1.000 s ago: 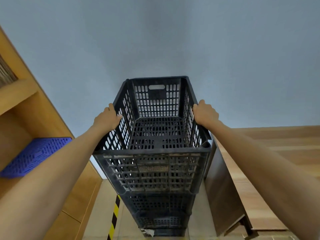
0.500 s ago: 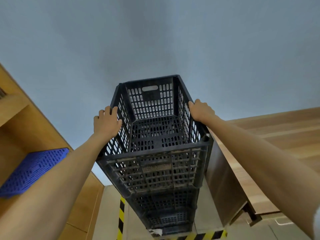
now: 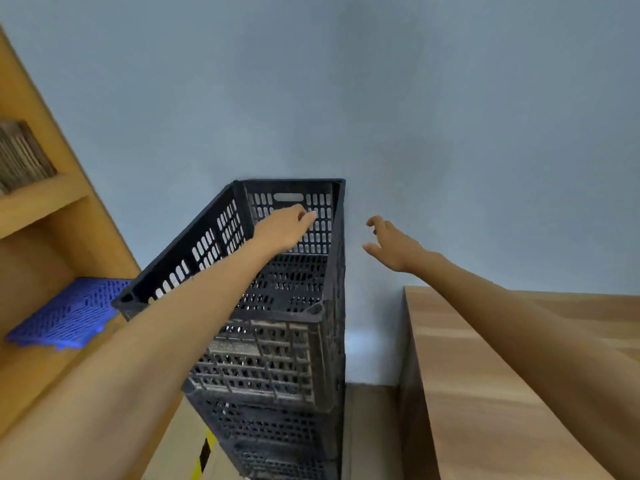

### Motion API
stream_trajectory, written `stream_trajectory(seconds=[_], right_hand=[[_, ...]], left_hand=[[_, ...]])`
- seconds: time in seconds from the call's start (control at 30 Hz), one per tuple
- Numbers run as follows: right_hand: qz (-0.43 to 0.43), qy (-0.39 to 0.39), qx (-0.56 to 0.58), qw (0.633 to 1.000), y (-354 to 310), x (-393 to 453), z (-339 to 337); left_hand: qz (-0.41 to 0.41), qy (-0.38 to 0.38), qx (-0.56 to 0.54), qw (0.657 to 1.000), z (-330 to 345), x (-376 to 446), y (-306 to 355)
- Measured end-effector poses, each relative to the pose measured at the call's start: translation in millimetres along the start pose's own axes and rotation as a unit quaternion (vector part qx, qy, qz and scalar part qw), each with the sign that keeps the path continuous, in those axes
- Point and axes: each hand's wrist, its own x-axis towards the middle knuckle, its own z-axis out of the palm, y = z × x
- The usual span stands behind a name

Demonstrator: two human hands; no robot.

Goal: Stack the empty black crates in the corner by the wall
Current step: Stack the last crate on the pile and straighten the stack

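The top black crate (image 3: 263,355) sits on a stack of black slatted crates (image 3: 277,441) against the grey wall. It is empty. My left hand (image 3: 282,230) hovers over the crate's open top near its far end, fingers loosely curled, holding nothing. My right hand (image 3: 391,242) is off the crate, to its right in front of the wall, fingers spread and empty. Both forearms reach in from the bottom corners.
A wooden shelf unit (image 3: 41,209) stands at left with a blue slatted pallet (image 3: 65,315) on a lower shelf. A wooden cabinet top (image 3: 485,375) lies at right. Yellow-black floor tape (image 3: 204,455) shows beside the stack's base.
Both hands have let go of the top crate's side rims. The left moved over the crate's inside, the right swung out to the right. My view shifted to the right.
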Motion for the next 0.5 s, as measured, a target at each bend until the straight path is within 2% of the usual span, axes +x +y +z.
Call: stream_trajectory(seconds=[0.07,0.2,0.3,0.5], right_hand=[[-0.011,0.007,-0.022,1.000,16.8,4.7,-13.0],[-0.068,0.025,-0.097,0.993,19.6,26.5,-31.8],[-0.129,0.007,-0.179,0.975,6.4,52.9,-37.5],[-0.207,-0.049,-0.268,0.940,-13.9,113.1,-25.1]], left_hand=[[-0.007,-0.012,-0.042,0.999,11.7,-1.3,27.2],[-0.025,-0.032,-0.004,0.999,34.5,-5.3,41.1],[-0.058,-0.064,-0.013,0.996,41.5,0.3,35.9],[-0.130,-0.101,-0.015,0.986,62.2,19.2,42.7]])
